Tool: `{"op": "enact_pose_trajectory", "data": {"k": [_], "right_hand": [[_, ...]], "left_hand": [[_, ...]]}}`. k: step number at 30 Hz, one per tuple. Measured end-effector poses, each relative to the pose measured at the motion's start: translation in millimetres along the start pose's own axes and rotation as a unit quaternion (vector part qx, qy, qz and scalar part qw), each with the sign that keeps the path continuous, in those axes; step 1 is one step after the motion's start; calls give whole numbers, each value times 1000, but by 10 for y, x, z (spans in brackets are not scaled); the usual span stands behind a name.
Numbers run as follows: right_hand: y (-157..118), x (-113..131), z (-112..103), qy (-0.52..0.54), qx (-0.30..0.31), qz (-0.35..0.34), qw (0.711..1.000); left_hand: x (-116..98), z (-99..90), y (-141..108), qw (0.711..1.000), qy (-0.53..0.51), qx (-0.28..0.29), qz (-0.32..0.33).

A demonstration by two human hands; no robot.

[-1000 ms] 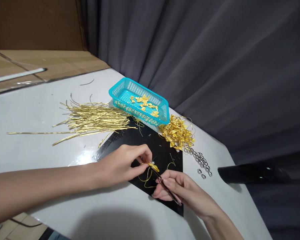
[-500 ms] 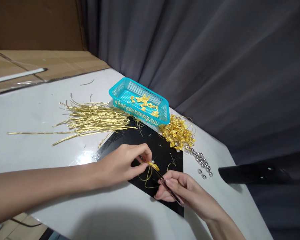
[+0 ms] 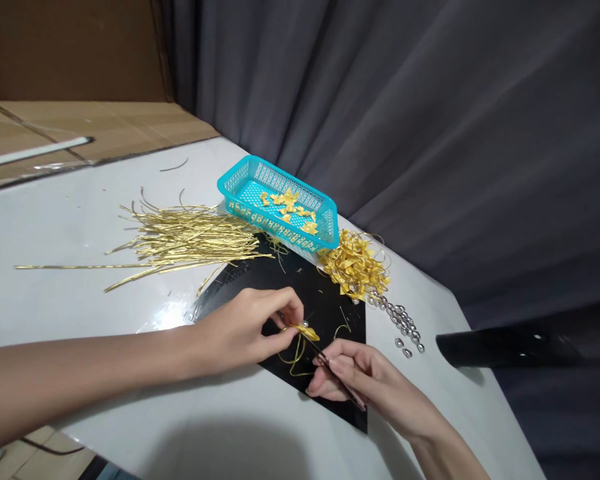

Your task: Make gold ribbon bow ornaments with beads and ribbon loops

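Observation:
My left hand (image 3: 260, 323) pinches a small yellow ribbon bow (image 3: 308, 332) between thumb and finger, above a black mat (image 3: 300, 280). A silvery bead (image 3: 305, 323) shows at the bow's upper edge. Thin gold cord (image 3: 296, 363) loops down below the bow. Dark tweezers (image 3: 341, 384) are gripped in my right hand (image 3: 360, 377), with their tips at the underside of the bow. Whether the tips are closed on the ribbon or the cord is too small to tell.
Behind the hands lie a bundle of gold cords (image 3: 195, 237), a turquoise basket (image 3: 280, 224) holding yellow bows, and a heap of yellow ribbon bows (image 3: 356, 267). Silver beads (image 3: 404, 321) are scattered at right, near a black cylindrical object (image 3: 505, 347). A grey curtain (image 3: 405, 120) hangs behind.
My right hand and the tweezers have shifted very slightly left and up toward the bow. My left hand stays in place.

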State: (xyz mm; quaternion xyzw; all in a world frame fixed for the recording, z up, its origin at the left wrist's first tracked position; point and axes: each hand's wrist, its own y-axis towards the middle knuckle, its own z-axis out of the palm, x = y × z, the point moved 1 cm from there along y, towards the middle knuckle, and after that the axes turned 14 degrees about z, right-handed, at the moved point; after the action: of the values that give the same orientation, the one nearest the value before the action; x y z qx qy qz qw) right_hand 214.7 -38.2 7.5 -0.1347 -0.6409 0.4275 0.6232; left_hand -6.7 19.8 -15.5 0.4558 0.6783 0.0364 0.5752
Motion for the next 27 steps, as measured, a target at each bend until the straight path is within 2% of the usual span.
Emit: {"op": "enact_pose_trajectory", "data": {"k": [17,23,25,27], "right_hand": [[6,24,18,-14,-3,-7,1000],[-114,19,-26,-25,4,-1,1000],[-173,2,-85,-36,-23,-10,999],[-209,-42,-174,-70,-93,-33,993]], "left_hand": [[-6,3,2,1000,-4,-1,-3],[7,-3,9,1000,-7,-7,-11],[10,-5,16,1000,-10,-12,-16],[17,-7,23,999,-18,-22,-28]]}}
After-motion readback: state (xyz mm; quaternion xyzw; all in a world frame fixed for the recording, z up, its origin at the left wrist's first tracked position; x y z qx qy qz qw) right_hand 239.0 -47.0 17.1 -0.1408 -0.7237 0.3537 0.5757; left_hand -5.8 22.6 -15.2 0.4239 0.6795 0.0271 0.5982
